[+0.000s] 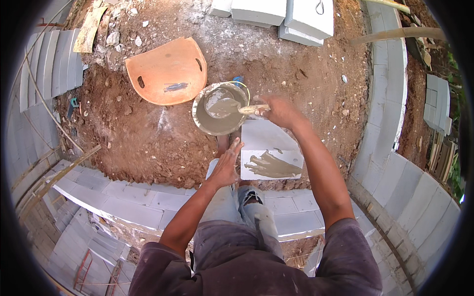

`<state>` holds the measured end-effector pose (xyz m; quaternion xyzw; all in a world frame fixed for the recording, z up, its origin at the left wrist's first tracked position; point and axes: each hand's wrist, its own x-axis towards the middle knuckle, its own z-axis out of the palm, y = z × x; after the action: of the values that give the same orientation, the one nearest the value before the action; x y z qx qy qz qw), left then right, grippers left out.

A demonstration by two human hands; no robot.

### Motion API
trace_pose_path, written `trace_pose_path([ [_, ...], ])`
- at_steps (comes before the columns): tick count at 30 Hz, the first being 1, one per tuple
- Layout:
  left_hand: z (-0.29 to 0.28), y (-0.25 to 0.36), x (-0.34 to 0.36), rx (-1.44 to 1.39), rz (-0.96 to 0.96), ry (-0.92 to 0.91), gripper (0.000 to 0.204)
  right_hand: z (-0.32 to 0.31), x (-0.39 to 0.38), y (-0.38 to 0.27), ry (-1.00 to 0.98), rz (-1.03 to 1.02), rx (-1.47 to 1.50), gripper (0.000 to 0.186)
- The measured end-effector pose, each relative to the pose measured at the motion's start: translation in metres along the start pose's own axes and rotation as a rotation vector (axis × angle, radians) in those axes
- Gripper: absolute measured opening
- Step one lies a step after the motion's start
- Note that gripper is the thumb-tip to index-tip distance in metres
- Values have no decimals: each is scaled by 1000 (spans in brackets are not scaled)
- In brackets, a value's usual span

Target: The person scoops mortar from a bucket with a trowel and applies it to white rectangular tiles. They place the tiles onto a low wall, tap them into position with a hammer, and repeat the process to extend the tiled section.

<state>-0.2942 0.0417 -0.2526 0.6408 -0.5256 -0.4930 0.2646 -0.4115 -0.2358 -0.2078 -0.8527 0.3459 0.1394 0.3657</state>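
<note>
My right hand (280, 111) is closed round the handle of a trowel (256, 109), whose blade is down in the wet grey mortar inside a round bucket (201, 116). Just below and right of the bucket is a white block (269, 138) with a streak of mortar smeared across its lower part. My left hand (228, 163) grips the left side of this block, its fingers pointing upward along the edge. My legs show beneath, in worn, stained jeans.
An orange plastic piece (166, 66) with slots lies on the dirt (128, 138). White blocks (308, 15) are stacked ahead. Low block walls (387, 98) run along the right and behind me (123, 202). Poles (79, 160) lean at left; more blocks (49, 66) stand there.
</note>
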Motion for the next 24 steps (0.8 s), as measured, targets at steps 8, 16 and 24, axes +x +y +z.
trace_pose_path([
  [8, 6, 5, 29, 126, 123, -1, 104, 76, -226, 103, 960, 915, 760, 50],
  [16, 120, 90, 64, 177, 91, 208, 128, 330, -200, 34, 867, 799, 915, 76],
  [24, 166, 81, 35, -231, 66, -93, 101, 415, -140, 10, 1177, 1062, 1117, 81],
])
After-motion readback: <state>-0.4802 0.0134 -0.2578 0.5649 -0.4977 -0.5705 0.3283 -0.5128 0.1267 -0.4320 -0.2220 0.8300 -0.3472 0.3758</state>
